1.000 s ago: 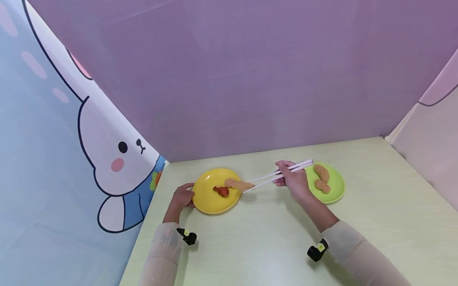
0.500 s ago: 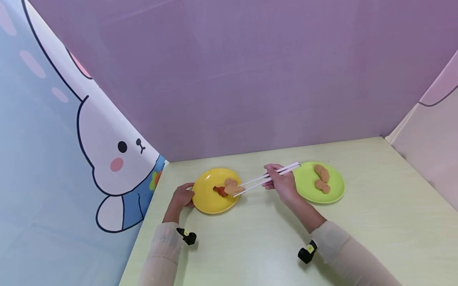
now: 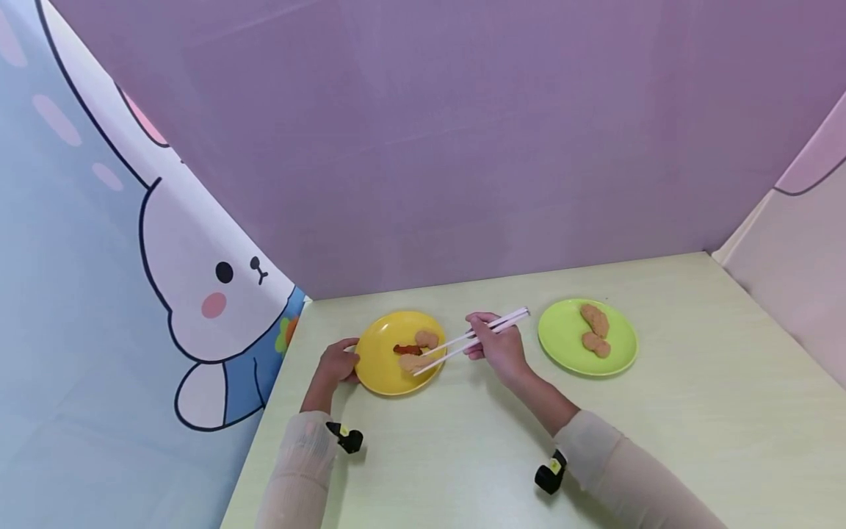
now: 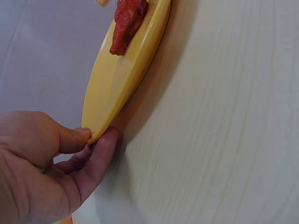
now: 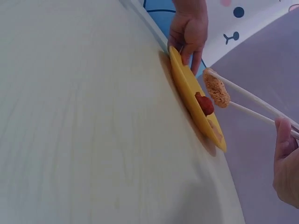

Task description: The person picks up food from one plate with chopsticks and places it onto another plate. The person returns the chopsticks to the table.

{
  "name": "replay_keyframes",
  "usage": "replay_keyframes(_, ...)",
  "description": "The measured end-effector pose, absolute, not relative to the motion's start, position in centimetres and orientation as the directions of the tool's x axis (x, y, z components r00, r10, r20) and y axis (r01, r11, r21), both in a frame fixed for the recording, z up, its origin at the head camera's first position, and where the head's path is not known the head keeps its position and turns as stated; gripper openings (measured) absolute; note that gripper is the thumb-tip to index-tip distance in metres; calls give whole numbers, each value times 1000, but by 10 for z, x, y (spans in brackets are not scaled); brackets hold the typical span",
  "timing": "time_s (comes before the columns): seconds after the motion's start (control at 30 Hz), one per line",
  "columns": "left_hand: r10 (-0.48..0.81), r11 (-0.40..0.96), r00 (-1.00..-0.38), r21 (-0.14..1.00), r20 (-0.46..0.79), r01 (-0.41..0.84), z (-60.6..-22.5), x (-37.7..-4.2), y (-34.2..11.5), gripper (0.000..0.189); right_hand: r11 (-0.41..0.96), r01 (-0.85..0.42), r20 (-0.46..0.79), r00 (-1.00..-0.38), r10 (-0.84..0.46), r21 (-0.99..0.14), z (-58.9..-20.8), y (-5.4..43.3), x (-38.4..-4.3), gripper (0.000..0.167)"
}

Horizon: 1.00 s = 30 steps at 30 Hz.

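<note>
My left hand [image 3: 338, 363] pinches the rim of a yellow plate [image 3: 380, 378], thumb on top and fingers beneath, as the left wrist view shows. In my right hand [image 3: 497, 348] is a pair of white chopsticks [image 3: 518, 314], their tips spread around a breaded chicken nugget [image 5: 216, 88]. That nugget hangs over the plate, apart from its surface in the right wrist view. On the plate lie a red glazed piece of meat, like a small drumstick [image 4: 127, 25], and a second tan nugget [image 3: 427, 338].
A green plate [image 3: 558, 342] stands right of my right hand, bearing two breaded nuggets [image 3: 595, 321]. Both plates are on a pale wood-grain table [image 3: 463, 455]. A purple wall [image 3: 496, 147] rises behind its far edge, and a rabbit-print cloth [image 3: 218, 323] hangs at the left.
My right hand has moved left with the chopsticks, bringing the held nugget from the yellow plate's right edge to over its middle. The green plate is now uncovered. My left hand stays put.
</note>
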<state>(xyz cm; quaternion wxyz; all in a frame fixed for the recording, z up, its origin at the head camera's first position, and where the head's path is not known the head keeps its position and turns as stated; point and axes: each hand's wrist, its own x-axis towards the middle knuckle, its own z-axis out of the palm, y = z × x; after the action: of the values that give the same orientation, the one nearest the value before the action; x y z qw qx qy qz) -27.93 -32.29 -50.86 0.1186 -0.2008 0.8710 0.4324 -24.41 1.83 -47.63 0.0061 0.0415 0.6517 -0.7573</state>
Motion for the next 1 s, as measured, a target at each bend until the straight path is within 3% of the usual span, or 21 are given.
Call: replay_keyframes(1.0,-236,569,-889,685,-393,-454,-506,-283,-320,54,-55,78,-78,-997,3,-995,-482,19,-240,28)
